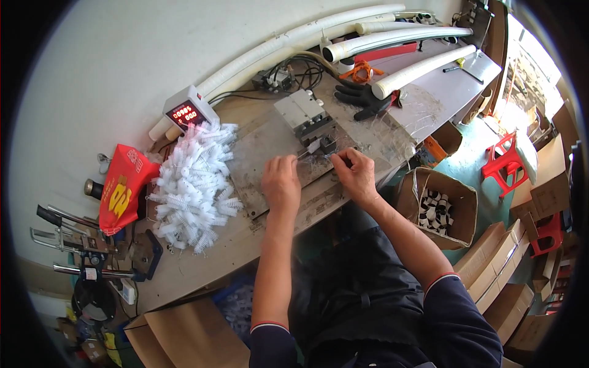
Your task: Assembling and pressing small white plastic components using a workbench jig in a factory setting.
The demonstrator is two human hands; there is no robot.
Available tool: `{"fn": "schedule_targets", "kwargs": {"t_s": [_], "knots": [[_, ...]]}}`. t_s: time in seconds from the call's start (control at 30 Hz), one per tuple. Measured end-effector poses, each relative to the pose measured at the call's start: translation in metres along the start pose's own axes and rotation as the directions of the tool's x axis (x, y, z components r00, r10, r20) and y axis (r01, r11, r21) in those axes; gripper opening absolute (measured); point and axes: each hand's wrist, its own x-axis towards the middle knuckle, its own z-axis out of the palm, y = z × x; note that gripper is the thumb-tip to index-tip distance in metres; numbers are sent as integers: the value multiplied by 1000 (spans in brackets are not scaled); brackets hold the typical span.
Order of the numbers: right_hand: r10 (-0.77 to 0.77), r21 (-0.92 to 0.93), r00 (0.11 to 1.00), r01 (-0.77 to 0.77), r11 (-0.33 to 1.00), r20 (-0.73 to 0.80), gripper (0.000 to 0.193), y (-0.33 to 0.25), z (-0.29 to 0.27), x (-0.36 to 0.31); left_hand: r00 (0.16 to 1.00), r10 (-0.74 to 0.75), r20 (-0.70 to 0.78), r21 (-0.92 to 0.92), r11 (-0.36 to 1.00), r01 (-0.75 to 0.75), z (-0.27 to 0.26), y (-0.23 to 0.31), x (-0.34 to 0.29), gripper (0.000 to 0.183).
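Facing the cluttered surface (190, 270), you hold both bare hands near the centre of the frame, just in front of a small metal device (300, 113) that sits on a worn grey plate (257, 150); your left hand (281, 183) has its fingers drawn together beside a thin pale piece at the device's front, yet the detail is too small to tell whether that grip has hold of it; your right hand (357, 176) lies just right of the device's front end, thumb and forefinger close together, and you cannot tell from this view whether its grip pinches anything; left of centre rises a heap of white bristly pieces (199, 190), a red bag (126, 184) beside it and a box with a lit red display (190, 107) above; at upper right lie a dark glove (366, 100) and pale tubes (399, 40); right of centre, a cardboard carton (464, 208) below surface level holds black-and-white pieces (435, 211).
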Motion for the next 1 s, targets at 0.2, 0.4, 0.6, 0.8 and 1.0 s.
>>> {"fn": "schedule_targets", "kwargs": {"t_s": [0.2, 0.4, 0.6, 0.8, 1.0], "knots": [[103, 191, 994, -110, 975, 45, 23, 3, -8, 5, 984, 101, -148, 9, 995, -101, -14, 5, -2, 11], [54, 299, 981, -108, 948, 184, 30, 11, -13, 9, 980, 160, -115, -71, 983, -169, -10, 13, -3, 13], [94, 395, 958, -199, 897, 270, 30, 14, -19, 9, 981, 174, -83, -99, 978, -182, -6, 14, -4, 16], [134, 508, 934, -296, 809, 332, 23, 11, -22, 9, 980, 190, -54, -77, 978, -194, -7, 14, -5, 16], [128, 480, 939, -276, 833, 318, 19, 12, -22, 9, 971, 234, -51, -33, 971, -236, -8, 18, -6, 17]]}}
